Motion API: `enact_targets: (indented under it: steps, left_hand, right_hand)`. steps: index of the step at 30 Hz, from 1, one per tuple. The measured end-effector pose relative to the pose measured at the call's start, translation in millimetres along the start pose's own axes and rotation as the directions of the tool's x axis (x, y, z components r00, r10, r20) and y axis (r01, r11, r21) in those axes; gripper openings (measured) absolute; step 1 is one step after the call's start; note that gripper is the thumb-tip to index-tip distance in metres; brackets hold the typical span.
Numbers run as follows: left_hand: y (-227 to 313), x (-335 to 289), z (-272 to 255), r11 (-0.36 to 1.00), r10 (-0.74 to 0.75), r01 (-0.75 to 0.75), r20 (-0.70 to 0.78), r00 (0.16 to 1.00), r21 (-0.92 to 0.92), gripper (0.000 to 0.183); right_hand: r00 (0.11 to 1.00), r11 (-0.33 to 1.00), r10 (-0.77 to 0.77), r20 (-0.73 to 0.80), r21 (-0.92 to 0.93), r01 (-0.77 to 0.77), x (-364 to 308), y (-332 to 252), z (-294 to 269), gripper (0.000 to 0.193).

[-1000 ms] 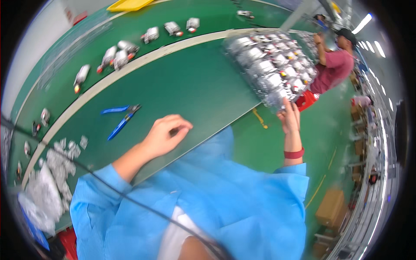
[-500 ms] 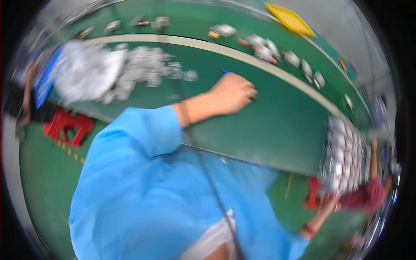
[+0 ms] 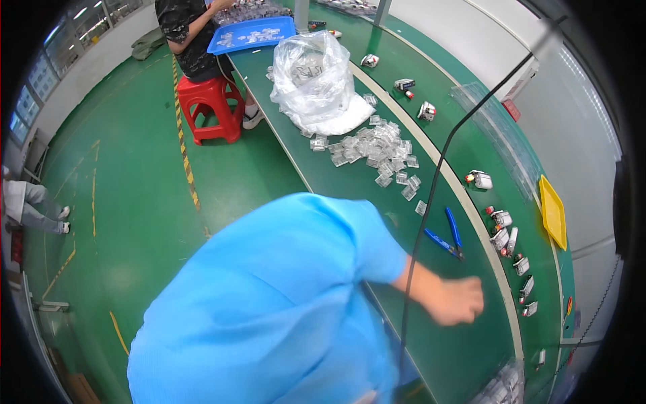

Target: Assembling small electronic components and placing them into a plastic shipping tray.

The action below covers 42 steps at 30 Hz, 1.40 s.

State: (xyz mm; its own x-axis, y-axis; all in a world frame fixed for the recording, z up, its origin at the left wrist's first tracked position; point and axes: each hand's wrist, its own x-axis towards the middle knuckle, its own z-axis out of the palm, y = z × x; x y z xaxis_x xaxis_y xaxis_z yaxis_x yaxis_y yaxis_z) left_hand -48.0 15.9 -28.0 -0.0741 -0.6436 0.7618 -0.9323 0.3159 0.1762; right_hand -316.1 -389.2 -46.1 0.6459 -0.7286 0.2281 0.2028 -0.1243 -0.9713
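Note:
My left hand (image 3: 459,301), somewhat blurred, is over the green worktop (image 3: 441,357) with its fingers curled in. Nothing shows in its grip. Just beyond it lie blue-handled pliers (image 3: 452,237) with their handles spread apart, not touching the hand. Farther up the worktop is a loose pile of small clear plastic pieces (image 3: 380,148). Behind the pile stands a large clear plastic bag (image 3: 313,74). My right hand is out of the picture; my blue sleeve and torso fill the lower middle.
A green belt (image 3: 494,202) carrying small white devices (image 3: 500,219) runs alongside. A yellow tray (image 3: 552,212) sits past it. A black cable (image 3: 441,158) hangs across the view. At the far end are a blue tray (image 3: 252,35), a red stool (image 3: 210,108) and a seated person (image 3: 185,40).
My view has swung to the left, bringing in the floor and stool. The pliers, mostly hidden by my left hand before, now lie uncovered apart from it. My right hand has left the view.

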Motion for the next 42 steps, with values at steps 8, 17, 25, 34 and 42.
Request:
enact_targets:
  steps: [8, 17, 25, 34, 42]
  left_hand:
    - [99.0, 139.0, 160.9, 0.573, -0.137, 0.287, 0.256, 0.957, -0.768, 0.018]
    - [127.6, 158.6, 236.5, 0.271, -0.650, 0.671, 0.383, 0.656, -0.690, 0.068]
    - [135.2, 175.6, 254.9, 0.133, -0.619, 0.705, 0.497, 0.608, -0.697, 0.083]
    - [128.0, 270.1, 351.5, -0.073, -0.520, 0.709, 0.634, 0.573, -0.701, 0.092]
    - [119.3, 301.0, 352.3, -0.054, -0.660, 0.744, 0.582, 0.474, -0.666, 0.086]
  right_hand:
    - [0.870, 0.983, -0.009, -0.494, -0.163, -0.082, -152.8, -45.5, -170.1, 0.063]
    - [0.350, 0.992, 0.097, -0.932, 0.061, -0.114, -210.2, -118.5, -249.7, 0.070]
    - [0.445, 0.993, 0.114, -0.889, 0.084, -0.086, -156.9, -82.6, -310.9, 0.033]
    - [0.387, 1.000, -0.023, -0.922, -0.029, -0.011, -151.1, -155.5, -485.4, 0.013]
    - [0.485, 0.955, -0.255, -0.837, -0.298, -0.012, -62.7, -218.9, -388.0, 0.026]
